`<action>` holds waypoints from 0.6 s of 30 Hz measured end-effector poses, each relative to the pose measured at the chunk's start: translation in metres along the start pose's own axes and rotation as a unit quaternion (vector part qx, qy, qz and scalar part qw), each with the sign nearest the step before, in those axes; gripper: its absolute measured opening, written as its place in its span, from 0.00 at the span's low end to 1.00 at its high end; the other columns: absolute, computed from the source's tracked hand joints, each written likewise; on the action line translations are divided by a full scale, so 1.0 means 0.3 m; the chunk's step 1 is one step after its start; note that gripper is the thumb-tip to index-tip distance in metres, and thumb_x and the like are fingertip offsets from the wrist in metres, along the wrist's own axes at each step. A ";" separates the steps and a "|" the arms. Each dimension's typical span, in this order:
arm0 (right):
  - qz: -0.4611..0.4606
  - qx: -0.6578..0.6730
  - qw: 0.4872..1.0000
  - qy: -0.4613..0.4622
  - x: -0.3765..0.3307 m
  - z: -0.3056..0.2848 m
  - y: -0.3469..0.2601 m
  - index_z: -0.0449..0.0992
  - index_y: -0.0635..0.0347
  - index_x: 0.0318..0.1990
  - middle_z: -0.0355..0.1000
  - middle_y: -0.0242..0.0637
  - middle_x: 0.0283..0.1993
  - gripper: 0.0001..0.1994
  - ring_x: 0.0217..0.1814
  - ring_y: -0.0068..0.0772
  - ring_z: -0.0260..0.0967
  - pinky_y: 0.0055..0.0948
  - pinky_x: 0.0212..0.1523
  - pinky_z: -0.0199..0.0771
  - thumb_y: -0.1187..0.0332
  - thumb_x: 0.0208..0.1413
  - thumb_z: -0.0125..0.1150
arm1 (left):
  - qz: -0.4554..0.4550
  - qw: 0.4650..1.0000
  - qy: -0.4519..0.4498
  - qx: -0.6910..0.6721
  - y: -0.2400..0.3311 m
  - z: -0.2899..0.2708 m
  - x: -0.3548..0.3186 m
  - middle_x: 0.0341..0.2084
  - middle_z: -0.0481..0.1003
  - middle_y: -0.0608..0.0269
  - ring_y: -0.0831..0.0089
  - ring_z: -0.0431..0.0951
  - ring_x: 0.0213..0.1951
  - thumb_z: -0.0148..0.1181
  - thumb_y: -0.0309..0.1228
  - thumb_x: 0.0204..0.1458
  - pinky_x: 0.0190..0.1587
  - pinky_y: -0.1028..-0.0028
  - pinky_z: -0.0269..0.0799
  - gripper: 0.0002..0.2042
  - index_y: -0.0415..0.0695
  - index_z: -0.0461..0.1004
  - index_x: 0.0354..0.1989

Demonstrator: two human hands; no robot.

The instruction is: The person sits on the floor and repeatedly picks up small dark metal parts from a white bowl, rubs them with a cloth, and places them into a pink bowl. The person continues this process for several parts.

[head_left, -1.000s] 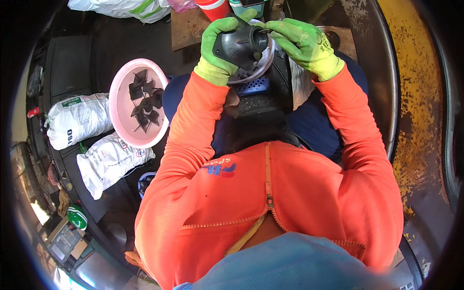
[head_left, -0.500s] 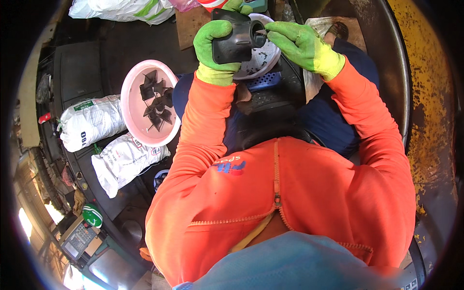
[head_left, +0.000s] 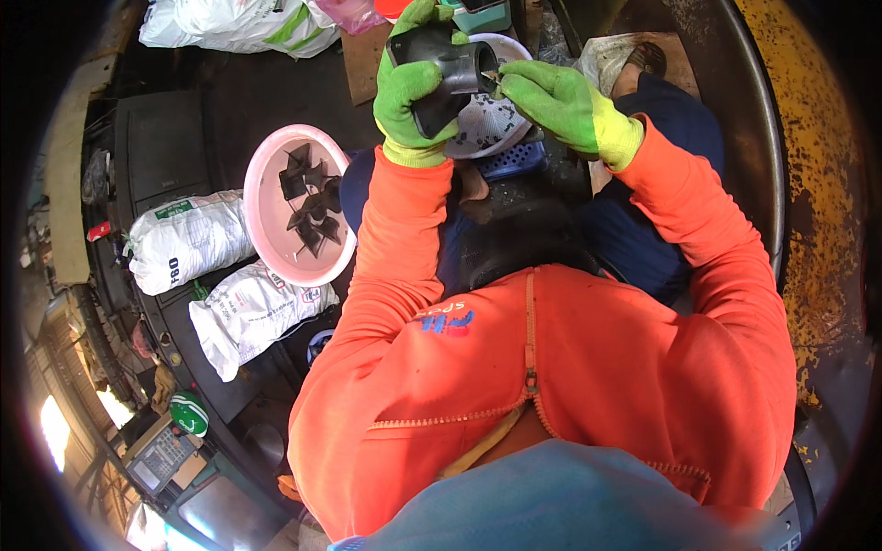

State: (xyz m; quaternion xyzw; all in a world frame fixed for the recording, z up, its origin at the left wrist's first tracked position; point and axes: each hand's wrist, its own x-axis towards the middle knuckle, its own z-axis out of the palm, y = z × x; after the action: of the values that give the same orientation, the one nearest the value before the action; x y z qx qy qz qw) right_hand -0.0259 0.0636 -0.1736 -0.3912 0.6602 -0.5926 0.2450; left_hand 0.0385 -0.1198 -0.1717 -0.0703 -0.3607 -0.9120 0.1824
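My left hand (head_left: 402,103), in a green and yellow work glove, grips a black molded plastic part (head_left: 450,72) with a flared base and a round tube end. The tube's opening faces right, toward my right hand (head_left: 562,103). That hand wears a matching glove, and its fingertips are pinched together at the rim of the opening. Something thin shows at the fingertips, too small to name. Below the part stands a white perforated basin (head_left: 494,130) with small black scraps in it.
A pink basin (head_left: 261,197) holding several black finned parts (head_left: 312,197) stands left of my leg. White printed sacks (head_left: 188,241) lie beside it. A blue perforated basket (head_left: 514,162) sits under the white basin. At right rises a rusty yellow metal surface (head_left: 808,184).
The black part has tilted a little in my left hand. My right fingertips have moved slightly down along the tube's rim. The whole view has shifted a little.
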 end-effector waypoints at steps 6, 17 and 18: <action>0.218 0.278 0.935 -0.037 -0.021 0.007 -0.072 0.76 0.56 0.42 0.61 0.21 0.24 0.13 0.23 0.15 0.54 0.18 0.22 0.55 0.58 0.63 0.52 | 0.122 0.971 -0.013 0.203 -0.009 0.023 -0.002 0.47 0.71 0.50 0.60 0.75 0.45 0.64 0.36 0.36 0.48 0.64 0.76 0.36 0.35 0.65 0.59; 0.325 0.511 0.786 -0.127 -0.027 -0.059 -0.129 0.72 0.58 0.45 0.58 0.21 0.20 0.17 0.12 0.11 0.44 0.16 0.12 0.41 0.54 0.67 0.45 | 0.403 0.763 -0.148 0.483 -0.023 -0.054 0.038 0.54 0.68 0.47 0.59 0.72 0.51 0.68 0.38 0.43 0.52 0.62 0.72 0.32 0.40 0.67 0.58; 0.335 0.535 0.763 -0.140 -0.020 -0.069 -0.126 0.71 0.58 0.45 0.58 0.21 0.19 0.17 0.11 0.11 0.43 0.15 0.11 0.41 0.54 0.68 0.43 | 0.420 0.749 -0.152 0.489 -0.024 -0.060 0.039 0.55 0.67 0.46 0.57 0.71 0.53 0.67 0.36 0.42 0.53 0.61 0.71 0.31 0.40 0.67 0.57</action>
State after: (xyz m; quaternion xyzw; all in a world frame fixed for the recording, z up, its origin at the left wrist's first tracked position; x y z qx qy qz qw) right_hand -0.0301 0.0810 -0.1339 -0.0293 0.2830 -0.6687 0.6870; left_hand 0.0249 -0.1305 -0.1862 -0.2533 -0.7143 -0.4198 0.4994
